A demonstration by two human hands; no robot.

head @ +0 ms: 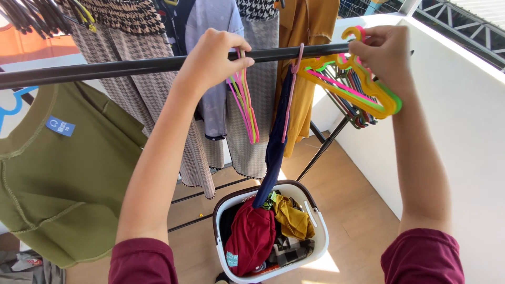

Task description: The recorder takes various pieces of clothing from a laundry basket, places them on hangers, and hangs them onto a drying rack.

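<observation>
Sunlight falls on a wooden balcony floor [363,210] with a white wall [463,131] on one side. We stand at a long black rail [121,67] that runs across in front of us.

Big clothes hang there already. An olive green shirt [58,173] hangs on our left side, checked trousers [158,115] hang past it, and a mustard yellow garment [305,63] hangs near the middle. A long dark blue cloth [273,152] hangs down from the rail into a white laundry basket [315,231] on the floor. The basket is full of more clothes, with a dark red piece [250,239] on top.

Now the small things. Our left hand [213,58] is closed around the rail, and its fingers pinch the hooks of a few thin pink and green hangers [244,105] that dangle just below. Our right hand [384,50] is closed on a thick bunch of yellow, pink and green hangers [363,87], gripping it up by the hooks, close to the rail.

To do this well, we think we should pull out just one hanger at a time, so the hooks do not tangle. We should keep a firm hold on the big bunch, or it may slip and fall on the floor. We should also leave room between the hangers on the rail.
</observation>
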